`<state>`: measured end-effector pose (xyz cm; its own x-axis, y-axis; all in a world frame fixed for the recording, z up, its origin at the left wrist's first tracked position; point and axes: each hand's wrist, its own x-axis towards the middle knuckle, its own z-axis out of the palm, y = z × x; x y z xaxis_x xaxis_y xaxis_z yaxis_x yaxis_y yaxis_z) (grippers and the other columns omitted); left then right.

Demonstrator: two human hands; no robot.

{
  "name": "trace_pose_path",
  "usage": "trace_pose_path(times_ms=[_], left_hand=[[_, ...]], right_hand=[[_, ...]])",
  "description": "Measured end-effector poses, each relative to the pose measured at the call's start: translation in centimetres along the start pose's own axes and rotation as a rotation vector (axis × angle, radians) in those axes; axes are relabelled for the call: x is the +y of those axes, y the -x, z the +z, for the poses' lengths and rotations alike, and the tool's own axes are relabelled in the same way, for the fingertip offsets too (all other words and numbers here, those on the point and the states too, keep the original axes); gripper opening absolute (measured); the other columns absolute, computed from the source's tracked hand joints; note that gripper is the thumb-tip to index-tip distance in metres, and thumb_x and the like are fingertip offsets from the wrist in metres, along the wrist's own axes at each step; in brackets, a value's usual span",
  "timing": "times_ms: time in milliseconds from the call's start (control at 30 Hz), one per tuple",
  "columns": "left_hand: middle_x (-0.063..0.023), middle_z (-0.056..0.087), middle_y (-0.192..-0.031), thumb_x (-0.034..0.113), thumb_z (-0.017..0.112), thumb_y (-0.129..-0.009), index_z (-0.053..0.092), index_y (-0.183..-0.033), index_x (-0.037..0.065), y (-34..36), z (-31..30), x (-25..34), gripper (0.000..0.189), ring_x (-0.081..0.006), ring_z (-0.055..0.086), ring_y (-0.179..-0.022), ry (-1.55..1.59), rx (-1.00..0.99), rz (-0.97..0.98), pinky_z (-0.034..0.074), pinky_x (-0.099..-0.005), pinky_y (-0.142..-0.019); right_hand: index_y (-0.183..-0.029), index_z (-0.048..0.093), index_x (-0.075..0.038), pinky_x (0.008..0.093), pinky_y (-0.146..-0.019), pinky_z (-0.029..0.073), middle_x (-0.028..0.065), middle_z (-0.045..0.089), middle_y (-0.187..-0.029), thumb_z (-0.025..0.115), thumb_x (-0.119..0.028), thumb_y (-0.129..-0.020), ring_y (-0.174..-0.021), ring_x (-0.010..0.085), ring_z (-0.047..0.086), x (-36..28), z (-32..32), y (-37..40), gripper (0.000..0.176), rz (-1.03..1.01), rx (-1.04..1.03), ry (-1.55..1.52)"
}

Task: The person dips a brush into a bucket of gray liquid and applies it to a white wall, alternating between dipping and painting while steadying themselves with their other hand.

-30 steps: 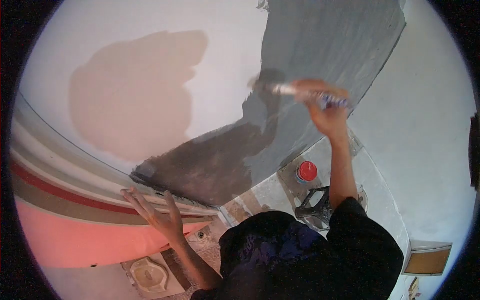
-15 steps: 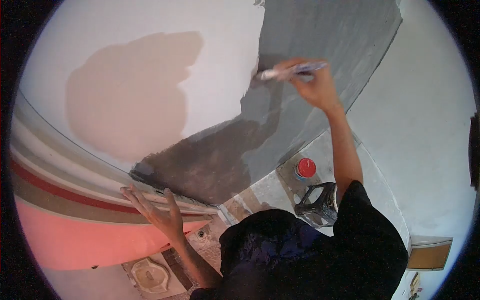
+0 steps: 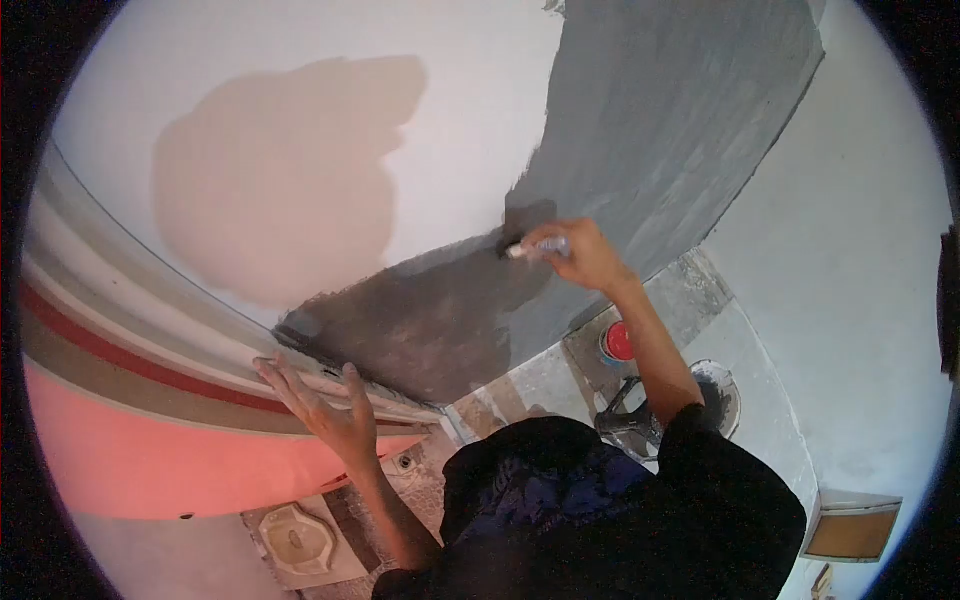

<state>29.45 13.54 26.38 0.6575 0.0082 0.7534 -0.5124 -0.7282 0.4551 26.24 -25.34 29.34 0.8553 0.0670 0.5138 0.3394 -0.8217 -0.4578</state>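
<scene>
In the head view, the step in hand looks to us like brushing grey paint (image 3: 655, 130) along its border with the white wall (image 3: 470, 110). Our right hand (image 3: 588, 255) grips the paintbrush (image 3: 550, 245) by its handle, bristles at the inner corner of the border. Our left hand (image 3: 335, 420) grasps nothing; its fingers are spread over the door-frame moulding (image 3: 150, 285), seemingly braced there, though we cannot tell how firmly. We judge that the next move calls for a light, steady stroke along this edge, without smearing the white. Near our right forearm are a red-topped can (image 3: 619, 342), a black stool (image 3: 614, 425) and a bucket (image 3: 738, 405).

Compared with half a second ago, the brush has come down the border to this corner, our forearm partly covers the can, the bucket shows beside the stool, and our left hand stays at the moulding.
</scene>
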Motion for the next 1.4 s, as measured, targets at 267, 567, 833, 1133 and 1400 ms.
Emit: trace_pose_path(times_ms=[267, 567, 833, 1133, 1400], left_hand=[[-0.0267, 0.016, -0.161, 0.023, 0.069, -0.088, 0.03, -0.152, -0.001, 0.2, 0.3, 0.0, 0.078, -0.0438, 0.016, -0.149, -0.021, 0.0, -0.035, 0.021, -0.0582, -0.118], [-0.0275, 0.017, -0.16, 0.023, 0.069, -0.087, 0.031, -0.152, 0.0, 0.0, 0.8, 0.3, 0.079, -0.0457, 0.016, -0.149, -0.029, 0.039, 0.011, 0.02, -0.0602, -0.117], [-0.0272, 0.018, -0.16, 0.024, 0.071, -0.087, 0.031, -0.151, 0.0, 0.2, 1.0, 0.1, 0.079, -0.0456, 0.015, -0.149, -0.041, 0.032, 0.002, 0.018, -0.0613, -0.118], [-0.0263, 0.015, -0.161, 0.024, 0.07, -0.088, 0.032, -0.152, 0.001, 0.1, 1.2, 0.5, 0.077, -0.045, 0.014, -0.149, -0.083, 0.029, -0.019, 0.02, -0.0611, -0.118], [-0.0244, 0.014, -0.162, 0.022, 0.07, -0.087, 0.032, -0.153, 0.004, 0.1, 1.2, 0.5, 0.078, -0.0439, 0.013, -0.15, -0.07, 0.029, -0.025, 0.02, -0.0606, -0.118]], right_hand=[[-0.1, 0.073, -0.006, 0.0359, -0.083, 0.055, 0.0115, 0.074, -0.103, 0.069, 0.001, -0.077, -0.093, 0.0308, 0.072, -4.4, -6.0, -2.2, 0.025, -0.1, 0.242, -0.183], [-0.1, 0.073, -0.005, 0.0355, -0.084, 0.056, 0.0128, 0.074, -0.103, 0.065, 0.006, -0.075, -0.093, 0.0281, 0.073, -0.5, 1.2, 2.3, 0.029, 0.098, -0.033, -0.149], [-0.101, 0.073, -0.004, 0.0342, -0.084, 0.056, 0.0128, 0.074, -0.103, 0.067, 0.002, -0.074, -0.094, 0.0284, 0.073, -2.9, -6.9, -3.1, 0.028, -0.138, 0.193, -0.105], [-0.101, 0.075, -0.004, 0.0352, -0.083, 0.056, 0.0136, 0.074, -0.103, 0.066, 0.003, -0.073, -0.095, 0.0263, 0.072, 2.4, -1.9, 3.2, 0.029, 0.139, 0.05, -0.264], [-0.099, 0.074, -0.004, 0.0345, -0.082, 0.057, 0.0128, 0.074, -0.102, 0.063, 0.008, -0.072, -0.092, 0.0261, 0.073, 2.2, -7.5, -1.2, 0.032, -0.07, 0.153, -0.114]])
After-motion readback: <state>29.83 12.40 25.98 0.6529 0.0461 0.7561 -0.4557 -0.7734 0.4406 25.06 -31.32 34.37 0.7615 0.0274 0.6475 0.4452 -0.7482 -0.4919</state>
